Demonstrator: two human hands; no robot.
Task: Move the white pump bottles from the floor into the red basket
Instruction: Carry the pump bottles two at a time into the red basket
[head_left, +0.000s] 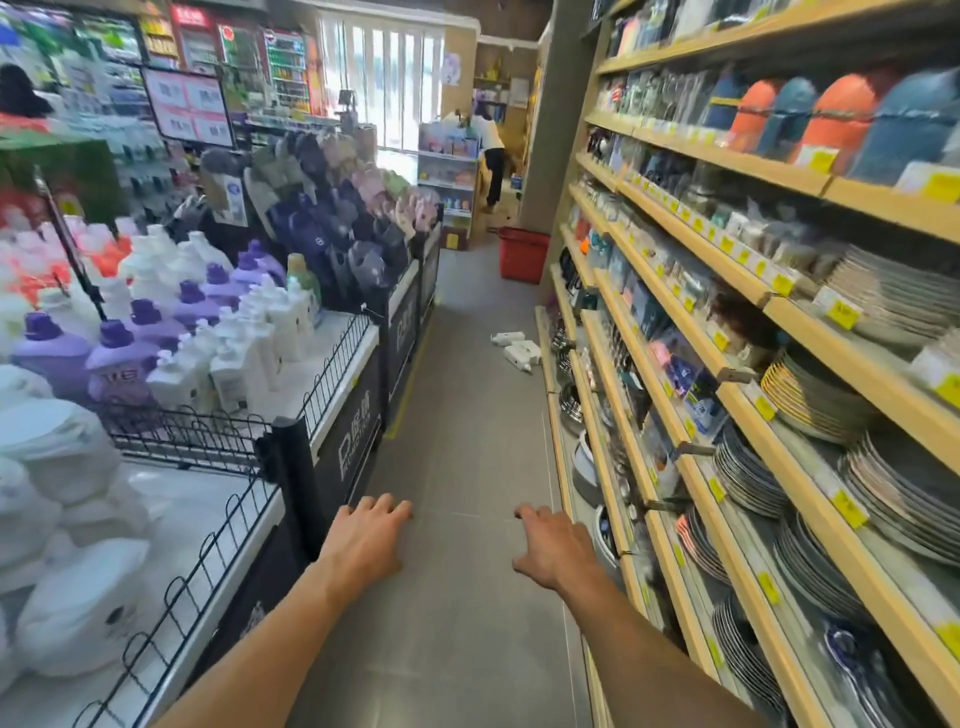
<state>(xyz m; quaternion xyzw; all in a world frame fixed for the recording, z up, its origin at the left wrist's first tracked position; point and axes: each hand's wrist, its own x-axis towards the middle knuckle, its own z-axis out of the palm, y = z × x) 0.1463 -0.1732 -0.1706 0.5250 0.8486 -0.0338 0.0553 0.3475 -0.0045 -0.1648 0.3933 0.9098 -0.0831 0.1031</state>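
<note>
A few white pump bottles lie on their sides on the grey floor of a shop aisle, close to the foot of the right-hand shelving. Farther down the aisle a red basket stands on the floor by a pillar. My left hand and my right hand reach forward over the floor, palms down, fingers loosely spread, with nothing in them. Both hands are well short of the bottles.
Wooden shelves with plates and bowls line the right side. On the left, black display tables with wire rails hold detergent bottles and slippers. A person bends over at the far end. A floor strip runs between them.
</note>
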